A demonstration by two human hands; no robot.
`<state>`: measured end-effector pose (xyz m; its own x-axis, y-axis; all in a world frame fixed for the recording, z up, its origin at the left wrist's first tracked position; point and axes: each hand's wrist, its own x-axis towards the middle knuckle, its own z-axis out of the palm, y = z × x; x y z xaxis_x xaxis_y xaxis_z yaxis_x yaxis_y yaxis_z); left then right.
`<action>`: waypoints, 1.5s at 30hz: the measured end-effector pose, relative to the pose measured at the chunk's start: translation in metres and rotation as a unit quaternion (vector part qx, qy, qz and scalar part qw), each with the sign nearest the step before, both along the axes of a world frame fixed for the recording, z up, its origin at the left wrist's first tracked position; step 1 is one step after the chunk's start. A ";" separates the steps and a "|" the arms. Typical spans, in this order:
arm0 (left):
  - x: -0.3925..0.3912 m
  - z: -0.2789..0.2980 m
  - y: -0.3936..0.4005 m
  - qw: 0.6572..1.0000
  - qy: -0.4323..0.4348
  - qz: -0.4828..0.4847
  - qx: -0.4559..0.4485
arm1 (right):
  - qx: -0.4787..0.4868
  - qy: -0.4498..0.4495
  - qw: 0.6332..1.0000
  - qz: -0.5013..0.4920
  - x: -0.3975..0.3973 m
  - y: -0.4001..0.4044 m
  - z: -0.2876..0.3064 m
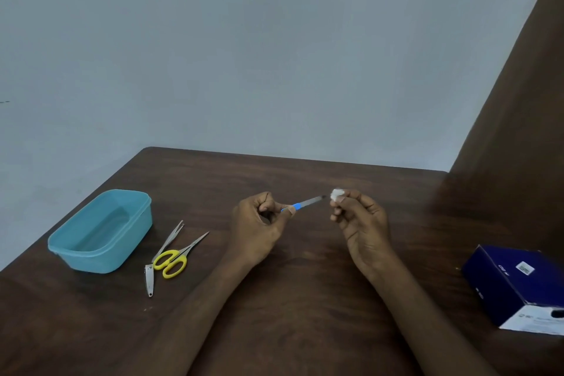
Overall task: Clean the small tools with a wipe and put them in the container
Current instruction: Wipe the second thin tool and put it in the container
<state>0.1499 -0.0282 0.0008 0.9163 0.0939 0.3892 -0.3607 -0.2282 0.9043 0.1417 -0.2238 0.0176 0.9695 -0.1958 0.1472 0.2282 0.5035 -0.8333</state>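
A dark wooden table (305, 253) holds one blue container (100, 230) at left, with one pair of yellow scissors (175, 258), tweezers (169, 239) and nail clipper (149, 279) beside it. Mid-frame, the left hand (259, 226) pinches a blue-handled file (305, 203); the right hand (360, 220) pinches one white wipe (337, 193) at its tip. One blue box (515, 284) sits lower right.

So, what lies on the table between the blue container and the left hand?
In the head view, yellow-handled scissors, tweezers and a nail clipper lie between the blue container and the left hand.
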 end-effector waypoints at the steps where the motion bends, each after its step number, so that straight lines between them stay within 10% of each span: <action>1: 0.000 0.000 0.000 1.000 0.001 0.010 -0.005 | 0.020 0.000 1.000 -0.007 0.001 -0.002 0.000; 12: 0.000 0.006 0.004 0.994 0.032 -0.054 -0.086 | -0.174 -0.012 0.983 0.048 -0.006 0.030 -0.012; 23: -0.012 0.008 -0.004 0.990 0.032 -0.122 0.062 | -0.214 0.020 0.975 -0.063 -0.001 0.020 -0.015; 28: -0.002 0.003 0.000 0.999 0.033 0.000 -0.002 | -0.287 0.010 0.957 0.041 -0.002 0.021 -0.016; 33: 0.006 -0.001 0.005 0.991 0.054 -0.112 0.043 | -0.375 -0.033 0.920 0.110 -0.007 0.022 -0.017; 40: 0.013 -0.001 0.008 0.990 0.085 -0.064 -0.088 | -0.297 -0.003 0.955 0.023 0.001 0.020 -0.019; 45: 0.009 -0.002 0.011 0.992 0.091 -0.092 0.003 | -0.238 0.044 0.965 -0.098 0.008 0.004 -0.020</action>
